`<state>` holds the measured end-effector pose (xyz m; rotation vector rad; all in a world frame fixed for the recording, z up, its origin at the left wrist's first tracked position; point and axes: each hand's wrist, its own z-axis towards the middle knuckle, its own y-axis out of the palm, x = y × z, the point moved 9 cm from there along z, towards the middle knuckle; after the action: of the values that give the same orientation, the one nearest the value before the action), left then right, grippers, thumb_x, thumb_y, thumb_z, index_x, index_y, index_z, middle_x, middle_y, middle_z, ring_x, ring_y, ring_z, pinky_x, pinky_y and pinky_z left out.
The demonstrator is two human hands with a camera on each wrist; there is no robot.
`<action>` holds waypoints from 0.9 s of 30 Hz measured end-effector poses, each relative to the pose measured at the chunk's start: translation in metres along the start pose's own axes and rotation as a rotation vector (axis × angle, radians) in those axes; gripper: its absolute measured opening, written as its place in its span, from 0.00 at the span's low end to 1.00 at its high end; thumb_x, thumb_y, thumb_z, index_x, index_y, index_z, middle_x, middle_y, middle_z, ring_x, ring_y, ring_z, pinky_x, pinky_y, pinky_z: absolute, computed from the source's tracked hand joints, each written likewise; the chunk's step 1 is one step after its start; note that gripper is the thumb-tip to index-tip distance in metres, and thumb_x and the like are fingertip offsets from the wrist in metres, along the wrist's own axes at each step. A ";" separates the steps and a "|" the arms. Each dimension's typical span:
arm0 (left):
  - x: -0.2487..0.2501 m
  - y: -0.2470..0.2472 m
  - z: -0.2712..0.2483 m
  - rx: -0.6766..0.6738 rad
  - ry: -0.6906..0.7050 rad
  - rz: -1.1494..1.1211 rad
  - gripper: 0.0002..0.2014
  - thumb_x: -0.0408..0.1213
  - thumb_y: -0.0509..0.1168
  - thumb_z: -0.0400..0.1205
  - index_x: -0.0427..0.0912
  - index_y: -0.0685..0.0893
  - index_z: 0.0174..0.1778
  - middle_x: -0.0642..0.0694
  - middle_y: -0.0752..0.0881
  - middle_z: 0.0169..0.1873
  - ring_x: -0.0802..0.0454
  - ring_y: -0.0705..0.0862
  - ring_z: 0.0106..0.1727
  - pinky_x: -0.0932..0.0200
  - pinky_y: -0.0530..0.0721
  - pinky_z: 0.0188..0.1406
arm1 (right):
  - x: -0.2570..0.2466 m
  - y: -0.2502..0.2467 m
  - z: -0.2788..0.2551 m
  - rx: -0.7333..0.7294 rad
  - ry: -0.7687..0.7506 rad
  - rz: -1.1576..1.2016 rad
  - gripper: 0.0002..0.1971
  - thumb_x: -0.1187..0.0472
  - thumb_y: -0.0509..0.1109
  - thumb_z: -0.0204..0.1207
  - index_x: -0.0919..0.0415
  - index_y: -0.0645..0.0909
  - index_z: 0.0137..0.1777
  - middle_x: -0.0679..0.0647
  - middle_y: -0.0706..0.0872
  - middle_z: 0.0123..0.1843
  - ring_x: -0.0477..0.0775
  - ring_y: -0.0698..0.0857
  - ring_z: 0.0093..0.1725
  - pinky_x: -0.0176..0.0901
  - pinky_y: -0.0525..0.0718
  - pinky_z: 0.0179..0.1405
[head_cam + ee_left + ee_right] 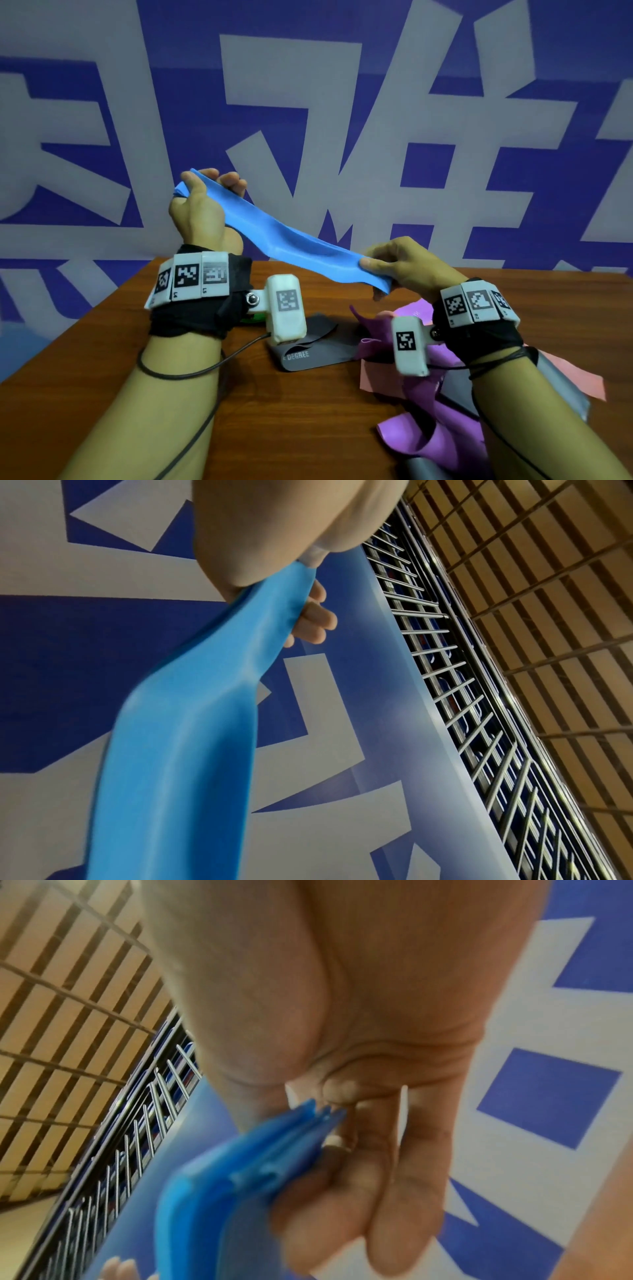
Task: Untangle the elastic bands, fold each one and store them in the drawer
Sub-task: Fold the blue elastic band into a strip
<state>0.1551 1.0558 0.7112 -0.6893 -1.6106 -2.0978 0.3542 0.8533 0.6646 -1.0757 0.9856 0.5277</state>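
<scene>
Aloft, left hand fingers curled round blue band end; right hand pinches other end.

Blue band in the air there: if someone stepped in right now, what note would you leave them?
Left hand grips one end of the blue band, raised; right hand pinches the other end, lower. The band spans between them above the table, free of the rest.
On the table: a grey band lying apart, and purple bands and a pink band heaped together.
Done: blue one separated.
Left: fold it, untangle and fold the others, store all. No drawer is in view.
</scene>
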 end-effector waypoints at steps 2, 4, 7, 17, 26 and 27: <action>0.004 0.009 -0.007 -0.047 0.029 0.053 0.18 0.40 0.51 0.92 0.38 0.77 0.40 0.45 0.87 0.26 0.47 0.86 0.30 0.54 0.88 0.40 | -0.005 -0.003 0.001 0.039 -0.033 0.044 0.11 0.64 0.69 0.83 0.59 0.83 0.63 0.59 0.88 0.36 0.53 0.83 0.29 0.42 0.86 0.33; 0.003 0.020 -0.014 -0.126 0.043 0.129 0.19 0.40 0.51 0.92 0.38 0.77 0.39 0.45 0.87 0.25 0.48 0.85 0.28 0.54 0.87 0.38 | -0.015 -0.003 0.001 0.063 -0.088 0.117 0.11 0.66 0.68 0.82 0.59 0.82 0.63 0.62 0.87 0.36 0.55 0.81 0.29 0.44 0.86 0.29; -0.002 0.040 -0.026 -0.296 0.040 0.271 0.19 0.40 0.50 0.93 0.38 0.77 0.39 0.44 0.84 0.25 0.46 0.84 0.29 0.52 0.88 0.38 | -0.030 0.004 0.001 0.058 -0.169 0.246 0.06 0.67 0.67 0.83 0.65 0.85 0.53 0.63 0.87 0.40 0.55 0.82 0.31 0.43 0.85 0.27; -0.024 0.080 -0.070 -0.745 0.010 0.580 0.18 0.43 0.52 0.92 0.33 0.79 0.48 0.35 0.89 0.39 0.42 0.90 0.42 0.50 0.91 0.48 | -0.046 0.035 0.004 -0.093 -0.202 0.502 0.20 0.53 0.68 0.77 0.69 0.83 0.60 0.57 0.91 0.46 0.55 0.91 0.44 0.42 0.90 0.48; -0.029 0.088 -0.083 -0.884 0.010 0.705 0.20 0.45 0.50 0.92 0.32 0.79 0.50 0.34 0.90 0.48 0.40 0.91 0.49 0.56 0.90 0.49 | -0.057 0.045 -0.002 -0.174 -0.267 0.521 0.17 0.77 0.65 0.79 0.74 0.78 0.67 0.65 0.89 0.55 0.64 0.90 0.56 0.50 0.87 0.60; -0.030 0.088 -0.084 -0.890 0.002 0.702 0.20 0.45 0.50 0.92 0.32 0.79 0.51 0.35 0.90 0.48 0.41 0.91 0.48 0.56 0.90 0.49 | -0.056 0.042 0.000 -0.115 -0.255 0.495 0.13 0.72 0.64 0.82 0.75 0.80 0.64 0.64 0.90 0.50 0.63 0.91 0.50 0.48 0.88 0.55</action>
<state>0.2192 0.9534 0.7426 -1.2761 -0.2312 -2.1320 0.2937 0.8758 0.6929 -0.8347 1.0026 1.1088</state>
